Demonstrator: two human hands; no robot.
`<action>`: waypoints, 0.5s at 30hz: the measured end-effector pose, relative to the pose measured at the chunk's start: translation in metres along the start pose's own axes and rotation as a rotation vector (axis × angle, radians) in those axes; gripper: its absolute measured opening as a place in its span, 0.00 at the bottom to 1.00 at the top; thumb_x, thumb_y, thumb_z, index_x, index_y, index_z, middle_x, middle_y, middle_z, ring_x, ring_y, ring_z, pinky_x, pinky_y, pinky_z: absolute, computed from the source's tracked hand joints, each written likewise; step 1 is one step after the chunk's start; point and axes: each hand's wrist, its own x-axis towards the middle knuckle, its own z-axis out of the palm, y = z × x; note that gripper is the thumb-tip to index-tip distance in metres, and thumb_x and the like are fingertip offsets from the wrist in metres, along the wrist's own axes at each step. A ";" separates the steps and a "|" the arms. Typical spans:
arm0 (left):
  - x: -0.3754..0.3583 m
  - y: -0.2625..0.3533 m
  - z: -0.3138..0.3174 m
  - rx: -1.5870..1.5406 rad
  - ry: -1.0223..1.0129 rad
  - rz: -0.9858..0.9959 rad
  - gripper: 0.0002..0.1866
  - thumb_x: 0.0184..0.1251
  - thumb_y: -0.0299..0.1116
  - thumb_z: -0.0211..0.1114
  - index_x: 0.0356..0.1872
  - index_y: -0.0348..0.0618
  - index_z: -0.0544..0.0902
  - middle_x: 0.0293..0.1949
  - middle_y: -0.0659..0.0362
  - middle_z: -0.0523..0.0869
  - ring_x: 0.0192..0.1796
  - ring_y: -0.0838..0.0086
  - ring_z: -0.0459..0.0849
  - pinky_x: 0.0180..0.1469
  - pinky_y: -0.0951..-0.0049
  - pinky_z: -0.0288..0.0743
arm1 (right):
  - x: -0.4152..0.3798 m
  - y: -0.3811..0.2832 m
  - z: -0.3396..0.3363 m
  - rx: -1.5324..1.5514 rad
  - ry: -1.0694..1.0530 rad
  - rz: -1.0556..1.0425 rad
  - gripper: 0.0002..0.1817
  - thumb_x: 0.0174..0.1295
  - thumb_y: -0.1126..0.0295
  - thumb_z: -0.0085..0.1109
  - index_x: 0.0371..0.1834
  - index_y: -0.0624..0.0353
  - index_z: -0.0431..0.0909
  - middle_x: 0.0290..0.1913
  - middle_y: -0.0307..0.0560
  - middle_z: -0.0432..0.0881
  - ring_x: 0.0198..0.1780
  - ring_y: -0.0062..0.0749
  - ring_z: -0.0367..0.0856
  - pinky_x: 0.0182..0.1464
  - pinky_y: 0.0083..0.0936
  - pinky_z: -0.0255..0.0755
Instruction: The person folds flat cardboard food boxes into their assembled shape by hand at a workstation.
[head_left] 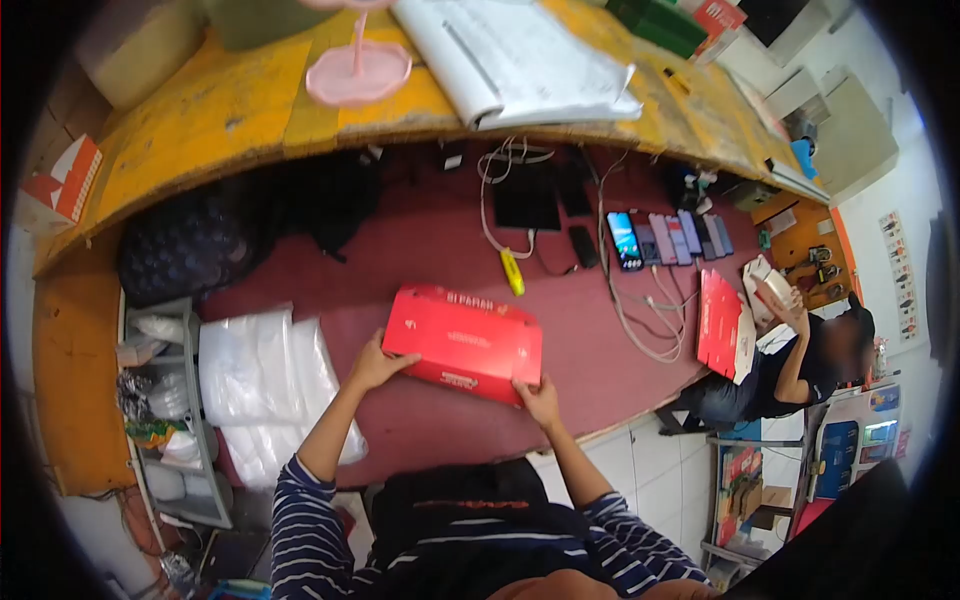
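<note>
Nearest: striped sleeves (315,515), both forearms reaching forward over the table (590,350).

Left hand (378,365): fingers pinch the near left corner of a red box (465,335), thumb on the upper face; the other fingers are partly hidden. Right hand (540,400): fingers pinch the near right corner, tips partly out of sight. Box sits in front of the torso, at or just over the table; cannot tell whether it touches. Printed upper face and near side show.

Step in hand, as judged: two-handed holding and handling of the box. The next move, in my judgement, calls for an even grip at both corners, so the card neither tilts nor buckles.

Left of the box: clear plastic bags (255,370), flat, overlapping. Beyond the box: yellow marker (512,271), apart from it. Farther right: white cable (640,340), then a row of phones (675,238), leftmost screen lit.

Far right: a co-worker's hand (793,312) at a pale carton (762,290), red carton (718,322) just beside.

Farthest: yellow shelf (250,110) bearing a paper pad (520,65) and pink stand (358,78).
</note>
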 end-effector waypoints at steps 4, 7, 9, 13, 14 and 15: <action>-0.004 -0.046 0.035 0.100 0.231 -0.198 0.41 0.35 0.57 0.71 0.40 0.30 0.66 0.34 0.43 0.81 0.40 0.53 0.81 0.40 0.64 0.75 | 0.022 0.014 0.019 -0.487 0.085 -0.024 0.38 0.37 0.44 0.68 0.37 0.70 0.71 0.34 0.60 0.79 0.37 0.45 0.79 0.37 0.35 0.73; -0.001 -0.029 0.031 0.272 0.211 -0.348 0.43 0.34 0.59 0.72 0.41 0.30 0.65 0.35 0.44 0.81 0.40 0.54 0.81 0.41 0.62 0.74 | 0.024 0.011 0.020 -0.644 0.052 0.078 0.39 0.35 0.41 0.67 0.35 0.69 0.71 0.33 0.61 0.78 0.37 0.49 0.79 0.37 0.36 0.72; -0.003 -0.023 0.031 0.329 0.203 -0.385 0.43 0.35 0.58 0.71 0.42 0.30 0.64 0.35 0.44 0.81 0.40 0.54 0.81 0.41 0.62 0.74 | 0.029 0.009 0.020 -0.665 0.062 0.066 0.38 0.35 0.42 0.68 0.35 0.69 0.71 0.33 0.60 0.78 0.35 0.49 0.78 0.36 0.37 0.72; -0.011 -0.022 0.033 0.353 0.205 -0.304 0.42 0.39 0.57 0.70 0.45 0.32 0.61 0.35 0.45 0.81 0.40 0.54 0.81 0.42 0.62 0.74 | 0.005 0.007 0.012 -0.497 0.146 -0.156 0.34 0.37 0.46 0.69 0.35 0.66 0.71 0.33 0.57 0.79 0.34 0.47 0.78 0.38 0.36 0.69; -0.012 -0.020 0.036 0.349 0.215 -0.299 0.42 0.39 0.57 0.70 0.45 0.32 0.61 0.35 0.45 0.81 0.40 0.54 0.81 0.42 0.62 0.74 | -0.012 -0.007 0.006 -0.448 0.216 -0.292 0.30 0.39 0.48 0.68 0.34 0.63 0.71 0.31 0.54 0.79 0.34 0.44 0.78 0.39 0.36 0.65; -0.013 -0.016 0.041 0.155 0.233 -0.220 0.41 0.42 0.57 0.68 0.46 0.34 0.61 0.39 0.44 0.79 0.43 0.56 0.80 0.46 0.63 0.72 | -0.027 -0.018 -0.001 -0.396 0.285 -0.421 0.27 0.41 0.49 0.67 0.33 0.60 0.71 0.29 0.51 0.80 0.35 0.41 0.78 0.41 0.36 0.61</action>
